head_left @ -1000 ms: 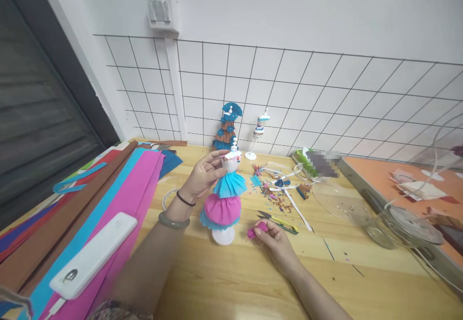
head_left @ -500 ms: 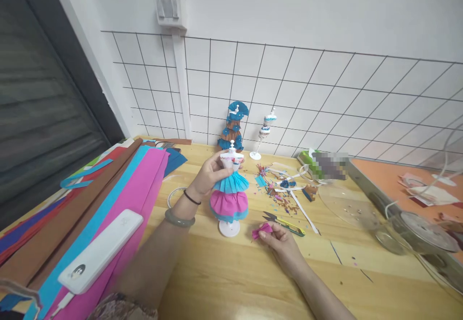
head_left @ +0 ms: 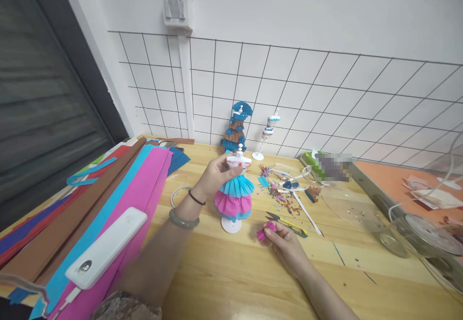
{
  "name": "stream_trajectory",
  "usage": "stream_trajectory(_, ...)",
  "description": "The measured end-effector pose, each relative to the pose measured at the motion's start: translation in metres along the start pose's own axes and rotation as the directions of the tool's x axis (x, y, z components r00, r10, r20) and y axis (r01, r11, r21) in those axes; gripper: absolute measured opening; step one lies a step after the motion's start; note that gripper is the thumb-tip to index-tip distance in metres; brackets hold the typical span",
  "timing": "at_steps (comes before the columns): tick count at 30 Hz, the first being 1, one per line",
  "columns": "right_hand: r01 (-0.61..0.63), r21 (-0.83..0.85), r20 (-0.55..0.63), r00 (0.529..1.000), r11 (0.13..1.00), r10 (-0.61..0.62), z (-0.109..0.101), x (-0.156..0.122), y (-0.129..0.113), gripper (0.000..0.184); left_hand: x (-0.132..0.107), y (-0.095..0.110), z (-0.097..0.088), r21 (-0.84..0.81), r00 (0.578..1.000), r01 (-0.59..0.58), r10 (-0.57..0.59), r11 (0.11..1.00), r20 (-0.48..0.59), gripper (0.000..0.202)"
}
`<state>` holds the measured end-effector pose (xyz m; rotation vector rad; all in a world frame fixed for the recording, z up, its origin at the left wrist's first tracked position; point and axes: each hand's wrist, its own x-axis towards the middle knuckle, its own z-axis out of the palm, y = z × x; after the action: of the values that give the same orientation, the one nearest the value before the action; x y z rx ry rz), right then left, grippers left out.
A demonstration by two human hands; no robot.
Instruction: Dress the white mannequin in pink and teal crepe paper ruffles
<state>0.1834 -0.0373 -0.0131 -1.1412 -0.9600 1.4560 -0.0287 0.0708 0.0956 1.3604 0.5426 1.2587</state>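
My left hand (head_left: 216, 174) is closed around the bodice of a miniature dress form (head_left: 237, 199), which leans a little on its round white base. The form wears a ruffled paper skirt, light blue on top and pink with a blue hem below. Between the thumb and fingers of my right hand (head_left: 284, 242) is a small pleated piece of pink crepe paper (head_left: 265, 232), held low over the table to the right of the form. Yellow-handled thread snips (head_left: 293, 226) lie just behind that hand, partly covered by it.
Behind stand a dress form in blue and brown ruffles (head_left: 237, 129) and a barer white one (head_left: 268, 132). Paper scraps (head_left: 285, 197) litter the table at right, near a clear dish (head_left: 343, 209). At left, a white power bank (head_left: 108, 247) lies on crepe paper sheets (head_left: 148, 175).
The dress form now tilts slightly, its top leaning right in my left hand. The pink paper piece has turned a little in my right fingers. The whole view has shifted slightly.
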Motion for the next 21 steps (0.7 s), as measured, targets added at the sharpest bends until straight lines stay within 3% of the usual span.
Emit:
stream_trajectory(7, -0.001, -0.01, 0.02, 1.0, 1.0, 0.001, -0.004, 0.002, 0.006, 0.032, -0.001, 0.001, 0.005, 0.05, 0.997, -0.028, 0.031, 0.998, -0.074, 0.032)
stream_trajectory(12, 0.018, -0.037, 0.02, 1.0, 0.999, -0.017, -0.004, 0.001, 0.006, 0.033, -0.003, 0.005, 0.008, 0.232, 0.982, -0.109, 0.142, 0.967, -0.128, 0.043)
stream_trajectory(16, 0.041, -0.082, 0.021, 0.999, 0.996, -0.039, -0.004, 0.0, 0.005, 0.033, -0.003, 0.007, 0.005, 0.545, 0.921, -0.183, 0.337, 0.818, -0.197, 0.041)
stream_trajectory(19, 0.055, -0.126, 0.036, 0.998, 0.99, -0.051, -0.004, 0.0, 0.004, 0.032, -0.004, 0.009, 0.002, 0.684, 0.891, -0.148, 0.396, 0.714, -0.221, 0.041)
stream_trajectory(21, 0.061, -0.164, 0.067, 0.996, 0.985, -0.051, -0.003, 0.0, 0.003, 0.032, -0.004, 0.01, 0.0, 0.727, 0.893, -0.137, 0.401, 0.673, -0.203, 0.047)
